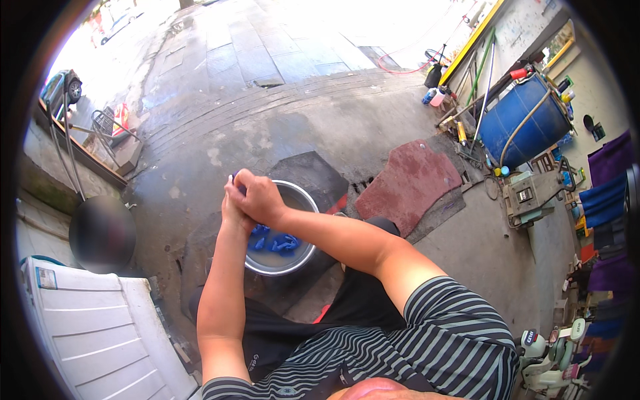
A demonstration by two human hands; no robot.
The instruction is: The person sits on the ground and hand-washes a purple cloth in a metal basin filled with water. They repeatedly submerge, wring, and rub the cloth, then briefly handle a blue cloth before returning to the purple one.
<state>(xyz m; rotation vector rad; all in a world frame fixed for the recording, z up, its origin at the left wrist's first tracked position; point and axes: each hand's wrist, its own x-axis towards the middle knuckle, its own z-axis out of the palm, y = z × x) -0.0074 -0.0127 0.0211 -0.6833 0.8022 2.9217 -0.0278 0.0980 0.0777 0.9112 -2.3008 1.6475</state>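
In front of my bent knees, a round metal basin (281, 272) stands on the floor with cloudy water in it. Wet blue cloth (285, 243) lies bunched in the water, partly breaking the surface. Above the basin's left rim, my left hand (231, 206) and my right hand (261, 196) are pressed together. Both grip a bunched purple cloth (242, 189); only a little of it shows between the fingers. My right hand covers much of my left, so the left fingers are mostly hidden.
A dark mat (312, 172) and a reddish floor mat (410, 182) lie beyond and right of the basin. At right are a blue plastic barrel (525, 120) and a metal machine (525, 195). A white ribbed plastic housing (95, 325) stands close on the left.
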